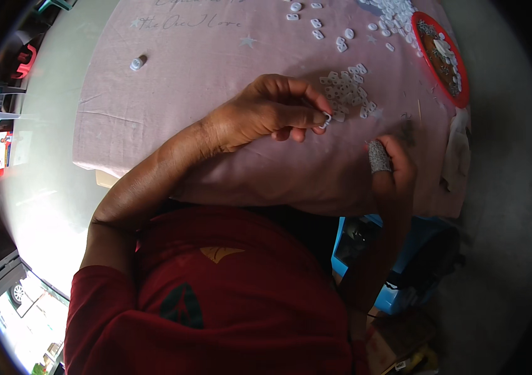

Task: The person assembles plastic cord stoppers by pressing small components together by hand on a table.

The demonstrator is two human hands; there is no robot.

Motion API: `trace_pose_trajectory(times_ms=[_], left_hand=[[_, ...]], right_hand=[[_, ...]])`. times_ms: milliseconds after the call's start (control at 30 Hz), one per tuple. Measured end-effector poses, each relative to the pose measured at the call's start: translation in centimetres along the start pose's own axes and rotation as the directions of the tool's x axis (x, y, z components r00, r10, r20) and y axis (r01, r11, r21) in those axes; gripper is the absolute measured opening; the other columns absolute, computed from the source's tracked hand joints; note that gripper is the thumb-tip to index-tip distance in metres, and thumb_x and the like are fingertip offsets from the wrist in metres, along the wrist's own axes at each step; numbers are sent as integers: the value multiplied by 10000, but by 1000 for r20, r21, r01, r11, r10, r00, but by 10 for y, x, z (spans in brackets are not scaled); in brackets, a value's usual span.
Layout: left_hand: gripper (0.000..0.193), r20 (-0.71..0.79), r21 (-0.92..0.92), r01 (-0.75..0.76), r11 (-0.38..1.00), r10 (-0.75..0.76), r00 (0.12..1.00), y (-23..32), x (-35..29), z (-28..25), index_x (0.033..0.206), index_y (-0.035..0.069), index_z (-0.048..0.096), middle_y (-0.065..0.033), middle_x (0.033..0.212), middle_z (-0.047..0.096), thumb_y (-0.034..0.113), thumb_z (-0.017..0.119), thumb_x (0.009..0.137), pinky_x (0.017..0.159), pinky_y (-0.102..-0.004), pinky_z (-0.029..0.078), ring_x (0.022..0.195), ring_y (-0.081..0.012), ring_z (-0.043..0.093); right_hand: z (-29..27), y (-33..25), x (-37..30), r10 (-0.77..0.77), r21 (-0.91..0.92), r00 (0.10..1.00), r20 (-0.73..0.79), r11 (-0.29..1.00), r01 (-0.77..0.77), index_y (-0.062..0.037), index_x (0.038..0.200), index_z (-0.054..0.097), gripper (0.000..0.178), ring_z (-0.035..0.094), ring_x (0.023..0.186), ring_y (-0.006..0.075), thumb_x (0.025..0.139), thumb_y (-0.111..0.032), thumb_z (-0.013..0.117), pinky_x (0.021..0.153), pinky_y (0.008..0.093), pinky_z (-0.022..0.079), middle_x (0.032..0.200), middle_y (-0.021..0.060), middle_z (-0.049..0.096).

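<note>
My left hand reaches over the cloth-covered table, thumb and forefinger pinched on a small white plastic piece. To its right, lower down, my right hand is curled with its fingers together; a grey speckled wrap covers one digit. Whatever that hand grips, if anything, is too small to make out. Just beyond the left fingertips lies a loose pile of small white pieces with dark holes. Farther back, several similar pieces are spread in short rows.
A red-rimmed round tray with small metallic bits and white pieces stands at the right edge. Beside it spreads a heap of white pieces. One white piece lies far left on the pink cloth. A blue plastic container stands below the table.
</note>
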State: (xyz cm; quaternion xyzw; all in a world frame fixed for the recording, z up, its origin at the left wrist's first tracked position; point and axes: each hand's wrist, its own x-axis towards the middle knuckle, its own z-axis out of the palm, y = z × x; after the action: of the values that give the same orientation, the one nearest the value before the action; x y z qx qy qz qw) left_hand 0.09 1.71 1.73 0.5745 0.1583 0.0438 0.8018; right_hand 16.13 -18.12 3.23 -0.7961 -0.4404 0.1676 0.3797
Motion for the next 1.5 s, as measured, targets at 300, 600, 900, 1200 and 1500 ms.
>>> trace_pose_trajectory(times_ms=[300, 600, 900, 1200, 1500], left_hand=[[140, 32, -52, 31, 998, -29, 999, 0, -6, 6, 975, 53, 662, -24, 828, 691, 141, 678, 869, 504, -163, 428, 663, -43, 622], [161, -3, -25, -7, 1000, 7, 1000, -8, -11, 14, 1018, 84, 666, 4, 815, 682, 154, 682, 873, 502, -144, 380, 632, -9, 562], [155, 13, -4, -118, 993, 118, 993, -15, -10, 14, 1007, 79, 671, 16, 827, 674, 135, 690, 863, 523, -142, 395, 649, -6, 561], [135, -13, 29, -150, 988, 150, 989, -17, -10, 15, 999, 61, 675, 1, 833, 680, 68, 667, 864, 540, -154, 414, 658, -16, 579], [147, 0, -6, -100, 995, 100, 995, -15, -9, 14, 1009, 54, 672, 1, 828, 675, 76, 671, 864, 543, -163, 417, 681, -27, 603]], right_hand=[[33, -28, -4, -175, 182, 981, -84, 965, 188, 3, 929, 632, 179, 582, 760, 149, 762, 53, 594, 702, 267, 452, 834, 81, 606], [38, -26, -6, -256, 151, 959, -122, 950, 273, 5, 931, 634, 184, 596, 772, 173, 755, 48, 599, 706, 265, 461, 859, 90, 607], [40, -28, -7, -239, 127, 964, -117, 959, 253, 8, 933, 634, 191, 602, 767, 181, 747, 37, 602, 695, 276, 476, 859, 99, 607], [37, -31, -6, -333, 29, 934, -130, 940, 340, 5, 915, 654, 216, 627, 769, 189, 707, 56, 630, 682, 288, 502, 853, 104, 626], [40, -30, -8, -272, 79, 951, -149, 955, 286, 8, 941, 657, 210, 573, 796, 86, 749, 63, 596, 693, 206, 434, 881, 37, 643]])
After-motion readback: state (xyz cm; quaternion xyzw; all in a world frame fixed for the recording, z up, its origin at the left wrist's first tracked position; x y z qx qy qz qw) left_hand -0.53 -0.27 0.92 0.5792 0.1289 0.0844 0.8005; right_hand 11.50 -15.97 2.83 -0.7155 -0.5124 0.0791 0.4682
